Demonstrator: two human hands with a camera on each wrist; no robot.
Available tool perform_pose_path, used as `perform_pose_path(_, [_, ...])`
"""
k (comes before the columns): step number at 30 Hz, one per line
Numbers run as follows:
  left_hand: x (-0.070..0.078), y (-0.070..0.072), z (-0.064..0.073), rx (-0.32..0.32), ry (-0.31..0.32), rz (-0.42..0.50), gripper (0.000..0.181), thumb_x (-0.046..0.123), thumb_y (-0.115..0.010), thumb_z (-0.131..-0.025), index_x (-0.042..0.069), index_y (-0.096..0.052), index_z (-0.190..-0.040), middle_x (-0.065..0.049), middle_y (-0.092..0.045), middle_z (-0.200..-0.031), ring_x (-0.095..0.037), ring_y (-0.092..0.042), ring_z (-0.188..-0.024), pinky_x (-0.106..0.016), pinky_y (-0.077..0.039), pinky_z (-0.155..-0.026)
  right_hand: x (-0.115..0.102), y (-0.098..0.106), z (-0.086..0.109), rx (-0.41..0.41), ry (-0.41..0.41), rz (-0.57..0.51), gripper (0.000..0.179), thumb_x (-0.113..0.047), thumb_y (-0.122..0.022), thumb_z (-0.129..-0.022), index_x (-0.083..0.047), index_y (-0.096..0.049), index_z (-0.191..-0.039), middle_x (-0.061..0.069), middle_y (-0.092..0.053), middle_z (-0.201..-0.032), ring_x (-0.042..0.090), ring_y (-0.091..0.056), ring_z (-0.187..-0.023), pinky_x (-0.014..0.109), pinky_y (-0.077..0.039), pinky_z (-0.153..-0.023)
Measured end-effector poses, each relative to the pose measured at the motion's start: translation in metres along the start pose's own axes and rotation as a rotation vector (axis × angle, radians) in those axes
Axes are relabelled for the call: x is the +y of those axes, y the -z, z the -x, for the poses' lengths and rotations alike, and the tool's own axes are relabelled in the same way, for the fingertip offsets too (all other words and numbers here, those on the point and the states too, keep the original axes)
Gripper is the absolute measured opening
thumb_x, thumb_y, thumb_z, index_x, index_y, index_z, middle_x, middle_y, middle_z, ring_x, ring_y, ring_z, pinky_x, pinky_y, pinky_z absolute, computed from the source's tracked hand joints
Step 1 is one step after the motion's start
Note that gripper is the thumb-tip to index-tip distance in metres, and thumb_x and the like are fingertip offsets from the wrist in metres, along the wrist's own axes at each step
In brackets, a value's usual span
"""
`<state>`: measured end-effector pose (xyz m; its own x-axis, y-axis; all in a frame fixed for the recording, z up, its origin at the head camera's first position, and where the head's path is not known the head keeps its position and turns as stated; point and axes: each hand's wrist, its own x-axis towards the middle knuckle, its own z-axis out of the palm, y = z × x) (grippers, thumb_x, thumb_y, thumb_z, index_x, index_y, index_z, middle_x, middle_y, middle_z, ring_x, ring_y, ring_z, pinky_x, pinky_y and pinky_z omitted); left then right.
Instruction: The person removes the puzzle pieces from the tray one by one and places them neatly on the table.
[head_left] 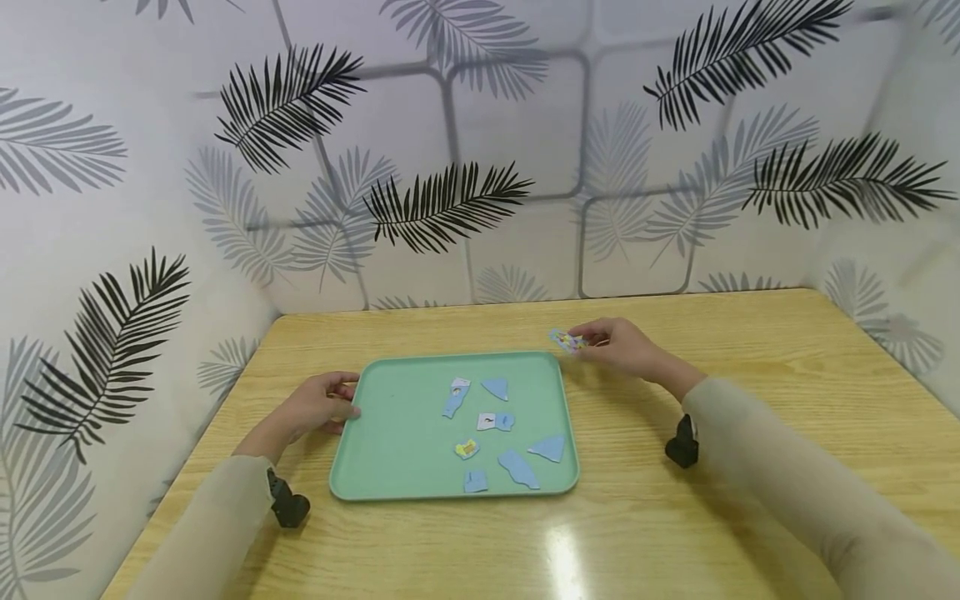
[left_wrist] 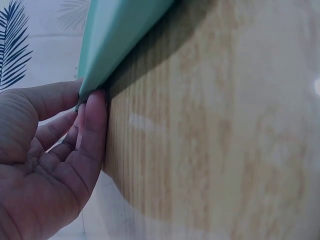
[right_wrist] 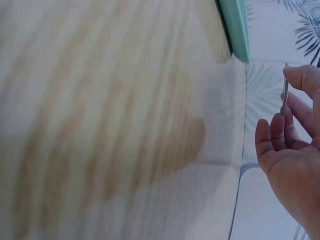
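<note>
My left hand (head_left: 318, 404) grips the left rim of a green tray (head_left: 390, 450), thumb over the edge and fingers beneath it, as the left wrist view also shows. Between thumb and fingers, my right hand (head_left: 618, 346) pinches a colourful puzzle piece (head_left: 568, 340) just beyond the tray's back right corner. In the right wrist view that piece (right_wrist: 285, 90) appears edge-on as a thin sliver. Several flat blue pieces lie on the tray, among them a long one (head_left: 518, 469) and a triangle (head_left: 550, 447). A yellow piece (head_left: 467, 449) and a white-and-blue piece (head_left: 496, 422) lie there too.
The tray stands on a wooden table (head_left: 480, 550). Behind the table rises a wall (head_left: 517, 258) with a leaf pattern. Small black devices are strapped at the left wrist (head_left: 287, 500) and the right wrist (head_left: 682, 443).
</note>
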<state>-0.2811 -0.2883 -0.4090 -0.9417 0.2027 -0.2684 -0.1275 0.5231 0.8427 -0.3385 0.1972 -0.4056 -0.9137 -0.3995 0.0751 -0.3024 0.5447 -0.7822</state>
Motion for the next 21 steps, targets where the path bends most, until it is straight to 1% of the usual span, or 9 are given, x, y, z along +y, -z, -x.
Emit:
perform_pose_path(4, [-0.001, 0.000, -0.001, -0.011, -0.010, 0.004, 0.065, 0.002, -0.067, -0.089, -0.003, -0.035, -0.146, -0.016, -0.047, -0.110, -0.022, -0.053, -0.086, -0.034, -0.054, -0.068, 0.008, 0.010, -0.005, -0.045, -0.005, -0.007, 0.040, -0.015, -0.068, -0.091, -0.004, -0.062, -0.129, 0.012, -0.058, -0.111, 0.026, -0.052, -0.099, 0.036, -0.045, -0.080])
perform_pose_path(7, [-0.001, 0.001, -0.001, -0.014, -0.009, 0.005, 0.066, 0.002, -0.067, -0.089, -0.003, -0.035, -0.146, -0.016, -0.047, -0.110, -0.022, -0.053, -0.086, -0.034, -0.054, -0.068, 0.008, 0.015, -0.005, -0.067, -0.017, -0.005, 0.041, -0.015, -0.067, -0.092, -0.003, -0.061, -0.130, 0.014, -0.058, -0.113, 0.027, -0.051, -0.101, 0.036, -0.044, -0.080])
perform_pose_path(11, [0.000, 0.001, 0.000, -0.019, -0.008, 0.013, 0.066, 0.002, -0.067, -0.089, -0.003, -0.034, -0.146, -0.017, -0.046, -0.110, -0.022, -0.052, -0.085, -0.034, -0.054, -0.067, 0.011, 0.021, -0.007, -0.072, -0.016, 0.022, 0.040, -0.013, -0.066, -0.091, -0.001, -0.061, -0.130, 0.015, -0.057, -0.113, 0.027, -0.050, -0.101, 0.036, -0.043, -0.079])
perform_pose_path(13, [0.000, 0.001, 0.000, -0.022, -0.009, 0.016, 0.066, 0.002, -0.067, -0.089, -0.003, -0.035, -0.146, -0.017, -0.046, -0.110, -0.022, -0.052, -0.085, -0.034, -0.054, -0.067, 0.016, 0.022, -0.010, -0.070, -0.008, 0.028, 0.039, -0.013, -0.067, -0.091, -0.003, -0.062, -0.128, 0.014, -0.058, -0.111, 0.026, -0.050, -0.098, 0.036, -0.042, -0.079])
perform_pose_path(17, [-0.001, 0.002, -0.001, -0.025, -0.009, 0.025, 0.065, 0.002, -0.068, -0.089, -0.002, -0.036, -0.146, -0.017, -0.046, -0.110, -0.022, -0.052, -0.085, -0.034, -0.054, -0.067, 0.019, 0.026, -0.015, -0.075, 0.016, 0.045, 0.039, -0.012, -0.069, -0.089, -0.001, -0.063, -0.126, 0.013, -0.057, -0.104, 0.025, -0.048, -0.093, 0.036, -0.041, -0.076])
perform_pose_path(21, [-0.002, 0.003, -0.002, -0.027, -0.006, 0.027, 0.065, 0.002, -0.067, -0.089, -0.002, -0.037, -0.146, -0.016, -0.046, -0.109, -0.022, -0.052, -0.085, -0.034, -0.054, -0.067, 0.020, 0.029, -0.020, -0.081, 0.019, 0.083, 0.038, -0.012, -0.070, -0.089, 0.000, -0.064, -0.124, 0.014, -0.058, -0.106, 0.025, -0.049, -0.093, 0.036, -0.041, -0.077])
